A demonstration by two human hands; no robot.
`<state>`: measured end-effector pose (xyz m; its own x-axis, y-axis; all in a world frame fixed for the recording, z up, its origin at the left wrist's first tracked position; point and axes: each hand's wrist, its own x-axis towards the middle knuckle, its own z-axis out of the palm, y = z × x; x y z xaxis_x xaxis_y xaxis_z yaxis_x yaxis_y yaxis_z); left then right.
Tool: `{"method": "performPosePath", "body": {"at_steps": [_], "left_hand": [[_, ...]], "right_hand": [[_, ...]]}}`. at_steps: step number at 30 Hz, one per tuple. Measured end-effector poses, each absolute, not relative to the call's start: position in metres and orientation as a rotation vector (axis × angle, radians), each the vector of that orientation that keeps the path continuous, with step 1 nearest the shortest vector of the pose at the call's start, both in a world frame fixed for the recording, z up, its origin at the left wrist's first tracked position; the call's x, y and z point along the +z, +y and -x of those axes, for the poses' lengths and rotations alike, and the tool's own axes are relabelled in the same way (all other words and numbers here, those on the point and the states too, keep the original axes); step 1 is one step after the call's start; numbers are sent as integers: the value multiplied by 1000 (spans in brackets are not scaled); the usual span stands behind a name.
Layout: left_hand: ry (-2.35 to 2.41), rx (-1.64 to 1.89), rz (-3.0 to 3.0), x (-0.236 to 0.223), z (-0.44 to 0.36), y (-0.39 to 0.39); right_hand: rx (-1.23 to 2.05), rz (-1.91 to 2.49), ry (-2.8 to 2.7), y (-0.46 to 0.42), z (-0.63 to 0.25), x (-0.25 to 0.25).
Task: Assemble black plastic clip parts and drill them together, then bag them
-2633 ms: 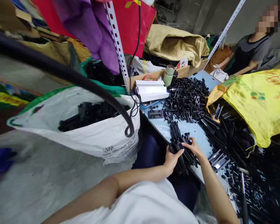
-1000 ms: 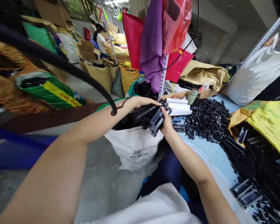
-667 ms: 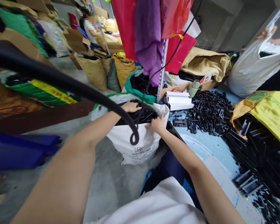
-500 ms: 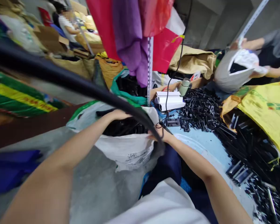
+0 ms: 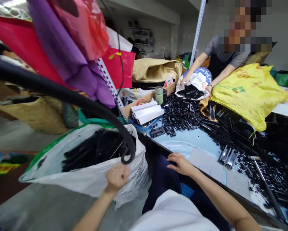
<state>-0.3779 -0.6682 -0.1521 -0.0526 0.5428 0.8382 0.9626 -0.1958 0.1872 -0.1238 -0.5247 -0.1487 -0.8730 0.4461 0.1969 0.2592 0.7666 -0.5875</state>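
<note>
A white woven sack [image 5: 86, 184] with a green rim stands on the floor at the left, holding long black parts [image 5: 93, 147]. My left hand [image 5: 117, 177] is closed in a fist in front of the sack's near wall; whether anything is inside it is hidden. Above my knee, beside the edge of the light-blue worktable [image 5: 182, 141], my right hand [image 5: 181, 164] has its fingers stretched out and holds nothing. A thick black cord-like shape [image 5: 95, 106] crosses the view close to the camera and curls just above my left fist.
Small black parts [image 5: 182, 112] lie heaped on the table, with a hammer [image 5: 266, 183] at the right. White profiles [image 5: 147, 112] and a green flask [image 5: 159, 95] stand farther back. Across the table a co-worker's hands [image 5: 185, 80] hold a white-and-blue bag [image 5: 199, 78] by a yellow bag [image 5: 249, 89].
My view has swung right. Both hands have come off the sack's mouth; the left is now a fist before it, the right is by the table. The co-worker's bag now rests low over the heap.
</note>
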Motion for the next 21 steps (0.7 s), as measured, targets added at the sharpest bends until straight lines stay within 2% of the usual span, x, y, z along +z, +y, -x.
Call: {"method": "performPosePath", "body": {"at_steps": [4,9,13,16,21], "left_hand": [[-1463,-1207,2187,-169,299,-640],[-1592,-1087,2419,-161,237,-543],[-1968,-1062,2315,-134,226,-443],[-2396,-1004,1994,-115,228,-373],[-2649,-994,1738,-100,234,-295]], "right_hand": [[912,817,-2388,-528,74,-151],[877,964,-2206,-539,41,-160],[717,1100,-2046,-554,13,-180],[551,1223,-1885,-565,-14,-198],[455,1380,-1717,-575,-48,-207]]}}
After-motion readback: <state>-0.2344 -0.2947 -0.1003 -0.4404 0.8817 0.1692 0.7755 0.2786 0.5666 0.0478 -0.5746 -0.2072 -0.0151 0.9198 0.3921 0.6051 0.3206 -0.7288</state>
